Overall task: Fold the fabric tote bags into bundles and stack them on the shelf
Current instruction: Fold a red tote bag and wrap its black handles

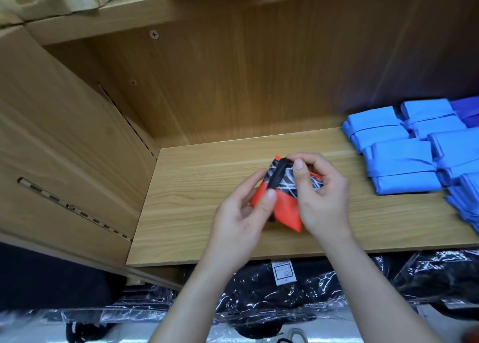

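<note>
Wrapped packs (259, 291) below wooden shelf (186, 208); fingers (268, 200) pinch bag (287, 213).

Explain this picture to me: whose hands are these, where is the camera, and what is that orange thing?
There is no machine here. These are a person's two bare hands, filmed by one camera worn on the head, looking forward and down. The left hand and right hand both grip a folded orange bag with a black patterned part and a black strap across it, over a wooden shelf. At the right lie blue bundles, already folded and banded. Below the shelf are dark packages in clear plastic.
</note>
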### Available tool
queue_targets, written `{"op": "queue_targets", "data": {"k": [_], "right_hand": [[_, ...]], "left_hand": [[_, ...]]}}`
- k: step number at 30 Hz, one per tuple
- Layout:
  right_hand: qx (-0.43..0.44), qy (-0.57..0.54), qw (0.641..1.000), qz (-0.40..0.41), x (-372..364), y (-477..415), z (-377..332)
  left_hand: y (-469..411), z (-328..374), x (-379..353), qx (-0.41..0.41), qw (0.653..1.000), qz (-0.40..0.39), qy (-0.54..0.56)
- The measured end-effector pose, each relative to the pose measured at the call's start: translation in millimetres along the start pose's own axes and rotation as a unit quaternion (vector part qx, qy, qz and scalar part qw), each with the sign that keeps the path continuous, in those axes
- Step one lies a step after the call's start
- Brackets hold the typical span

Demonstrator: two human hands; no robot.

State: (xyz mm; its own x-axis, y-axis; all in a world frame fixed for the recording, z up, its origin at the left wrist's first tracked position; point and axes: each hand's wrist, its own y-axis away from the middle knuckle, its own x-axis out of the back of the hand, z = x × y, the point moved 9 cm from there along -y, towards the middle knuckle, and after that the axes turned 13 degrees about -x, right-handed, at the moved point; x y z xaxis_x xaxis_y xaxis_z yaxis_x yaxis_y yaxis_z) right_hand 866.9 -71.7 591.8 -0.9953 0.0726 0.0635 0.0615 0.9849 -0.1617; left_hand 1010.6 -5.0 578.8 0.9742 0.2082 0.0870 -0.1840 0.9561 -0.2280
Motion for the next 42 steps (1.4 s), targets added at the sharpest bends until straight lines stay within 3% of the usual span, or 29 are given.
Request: {"op": "queue_targets", "data": {"k": [2,5,8,11,13,17,18,21,23,26,29,32,34,36,39,42], "right_hand": [[0.002,-0.012,0.999,0.038,10,-3,-1],[0.001,-0.013,0.999,0.043,10,-4,-2],[-0.004,-0.025,1.000,-0.008,2,-3,-2],[0.003,0.058,0.991,-0.120,-12,-3,-6],[-0.032,0.099,0.978,-0.183,-22,-1,-1],[-0.216,-0.074,0.969,-0.091,-14,-2,22],[-0.220,-0.051,0.970,-0.086,-16,0,24],[-0.123,0.133,0.977,-0.113,-23,5,16],[-0.037,0.169,0.972,-0.158,-26,8,1],[0.057,0.240,0.920,-0.305,-40,19,-6],[0.061,0.267,0.876,-0.398,-47,27,-4],[0.042,0.287,0.853,-0.433,-53,28,-1],[-0.021,0.210,0.896,-0.391,-47,17,5],[-0.127,0.103,0.946,-0.279,-29,1,19],[-0.220,0.011,0.949,-0.224,-18,3,39],[-0.219,-0.065,0.959,-0.169,-19,18,38]], "left_hand": [[6,-6,-1,0.038,0.989,0.072,0.122],[12,-16,-8,0.061,0.977,0.113,0.172],[16,-25,-18,0.092,0.975,0.112,0.171],[14,-30,-24,0.102,0.984,0.048,0.135],[9,-25,-24,0.097,0.989,0.002,0.115],[1,-21,-9,0.092,0.988,0.056,0.110],[2,-20,-8,0.090,0.988,0.069,0.103],[7,-27,-13,0.083,0.990,0.065,0.089],[6,-28,-13,0.096,0.990,0.039,0.098],[-2,-23,-6,0.126,0.989,-0.027,0.073],[-10,-18,-6,0.130,0.988,-0.081,0.018],[-10,-19,-12,0.123,0.990,-0.069,0.013],[-10,-17,-11,0.098,0.994,-0.031,0.039],[-14,-14,-1,0.063,0.995,0.039,0.067],[-10,-20,7,0.051,0.983,0.133,0.119],[-2,-32,-2,0.059,0.967,0.179,0.172]]}}
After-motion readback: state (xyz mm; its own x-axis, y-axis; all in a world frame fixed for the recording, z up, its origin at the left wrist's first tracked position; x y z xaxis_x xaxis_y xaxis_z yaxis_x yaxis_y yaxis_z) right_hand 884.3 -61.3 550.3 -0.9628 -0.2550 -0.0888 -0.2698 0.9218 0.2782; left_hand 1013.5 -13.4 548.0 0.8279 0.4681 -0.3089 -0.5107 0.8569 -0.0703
